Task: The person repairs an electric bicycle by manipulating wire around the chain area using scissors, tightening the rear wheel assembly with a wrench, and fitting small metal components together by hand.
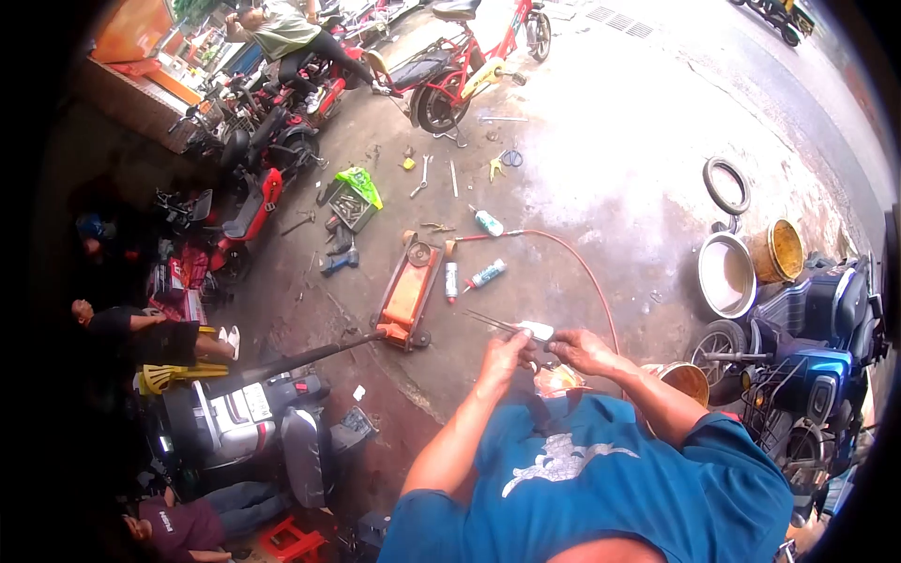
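In front of the blue shirt, my left hand [510, 355] is closed on a thin dark pronged tool [488, 321] that points up and to the left. Close beside it on the right, my right hand [580, 351] is closed at the end of a small white object [538, 330]. The two hands almost touch. Beyond them on the ground lie a can [451, 281], a second can [488, 273] and a white bottle [487, 222]. An orange floor jack [407, 287] stands to their left.
A red hose [582, 258] curves across the ground. Tools lie around a parts box [352, 205]. A metal basin [726, 275] and a blue scooter [818, 375] are at the right. People are at the left [122, 319], lower left [178, 525] and top [282, 33].
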`<act>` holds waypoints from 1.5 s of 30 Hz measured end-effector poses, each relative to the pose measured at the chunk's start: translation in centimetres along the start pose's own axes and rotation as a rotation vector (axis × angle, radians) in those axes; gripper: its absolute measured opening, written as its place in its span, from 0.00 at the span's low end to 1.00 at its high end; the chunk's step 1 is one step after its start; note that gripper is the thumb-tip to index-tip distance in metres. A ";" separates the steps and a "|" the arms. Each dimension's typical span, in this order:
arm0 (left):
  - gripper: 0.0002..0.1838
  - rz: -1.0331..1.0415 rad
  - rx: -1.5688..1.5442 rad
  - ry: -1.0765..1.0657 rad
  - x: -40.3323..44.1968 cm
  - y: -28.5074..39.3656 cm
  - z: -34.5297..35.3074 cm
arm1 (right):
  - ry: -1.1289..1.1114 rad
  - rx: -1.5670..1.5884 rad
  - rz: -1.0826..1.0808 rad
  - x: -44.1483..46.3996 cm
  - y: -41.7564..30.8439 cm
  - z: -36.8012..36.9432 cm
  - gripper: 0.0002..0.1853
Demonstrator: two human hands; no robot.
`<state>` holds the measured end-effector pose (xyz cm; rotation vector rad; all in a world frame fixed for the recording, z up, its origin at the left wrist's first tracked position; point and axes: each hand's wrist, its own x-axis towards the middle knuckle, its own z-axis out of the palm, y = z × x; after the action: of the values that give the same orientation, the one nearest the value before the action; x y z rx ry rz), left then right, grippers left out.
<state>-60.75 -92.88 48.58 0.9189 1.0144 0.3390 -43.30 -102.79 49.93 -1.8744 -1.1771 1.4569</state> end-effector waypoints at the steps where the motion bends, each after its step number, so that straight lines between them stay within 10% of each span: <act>1: 0.18 -0.097 -0.062 0.010 0.8 0.8 -1.9 | -0.053 0.021 0.050 1.2 -2.6 -0.1 0.21; 4: 0.17 -0.044 0.342 0.016 2.1 4.8 -5.7 | 0.043 -0.039 -0.018 5.8 -6.8 -0.3 0.19; 7: 0.17 0.757 1.060 0.278 3.1 5.8 -8.3 | 0.115 -0.092 -0.058 8.5 -8.7 -1.9 0.18; 9: 0.19 0.920 1.150 0.236 4.0 9.3 -7.8 | 0.068 -0.130 -0.109 10.2 -9.4 -4.1 0.18; 19: 0.15 1.221 1.470 0.006 14.2 14.7 -3.7 | -0.288 0.206 0.030 15.5 -11.9 -12.8 0.18; 25: 0.10 1.142 1.314 0.269 24.2 18.4 0.0 | -0.161 0.467 -0.147 19.7 -7.4 -23.1 0.24; 33: 0.07 0.492 0.571 0.983 33.9 12.2 -6.0 | 0.485 0.257 0.115 26.0 12.8 -45.2 0.20; 37: 0.09 0.176 0.657 1.082 31.2 15.1 -1.2 | 0.566 0.406 0.318 25.8 19.9 -53.9 0.20; 45: 0.09 0.171 0.714 1.102 37.3 12.0 2.0 | 0.533 0.562 0.359 33.4 19.4 -58.6 0.21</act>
<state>-37.89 -63.20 36.83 1.5092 2.1564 0.6813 20.34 -76.90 35.48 -1.9264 -0.1613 1.1684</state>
